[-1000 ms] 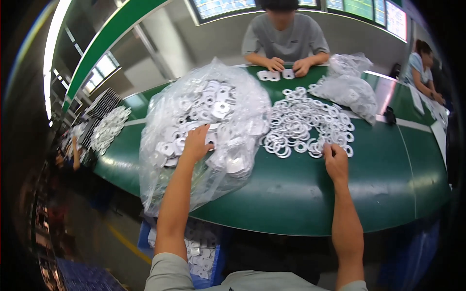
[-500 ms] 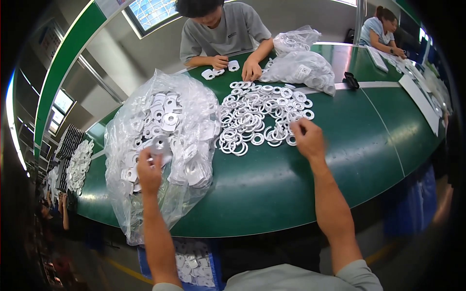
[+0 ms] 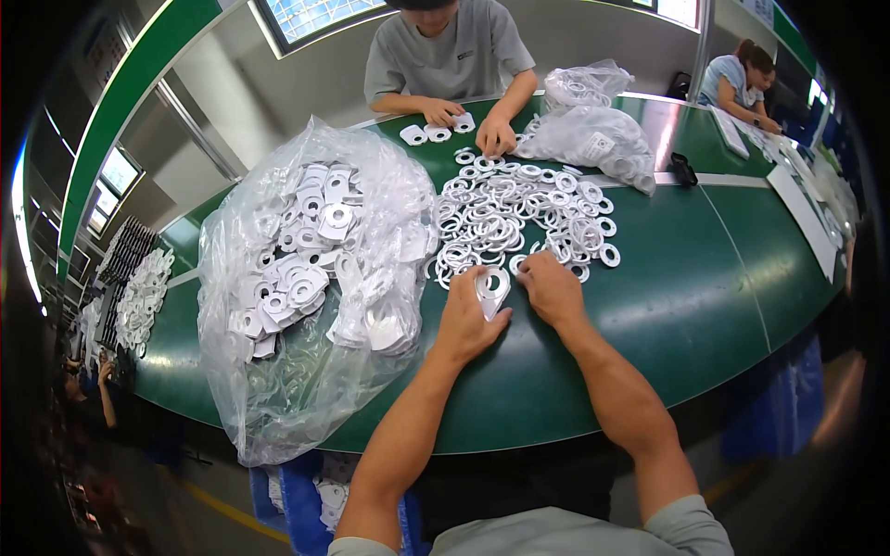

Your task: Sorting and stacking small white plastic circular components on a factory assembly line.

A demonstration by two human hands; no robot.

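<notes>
My left hand (image 3: 468,320) is closed around a white flat piece with a round hole (image 3: 494,289), tilted up between thumb and fingers. Close on its right, my right hand (image 3: 553,289) pinches a white ring (image 3: 515,264), partly hidden by the fingertips. Both hands are just in front of a loose pile of white rings (image 3: 482,208). Left of them lies a large open clear plastic bag (image 3: 306,389), with many white holed pieces (image 3: 301,287) like the one in my left hand.
Across the green table (image 3: 677,306), a person in grey (image 3: 454,56) handles white pieces by the pile. A filled clear bag (image 3: 593,139) and a small black object (image 3: 684,170) lie at the back. Below the front edge stands a blue bin (image 3: 301,496); another person (image 3: 737,83) works far right.
My left hand has come from the bag to the right with a white holed piece. My right hand has drawn left and nearer from the pile's right side, so the hands almost meet.
</notes>
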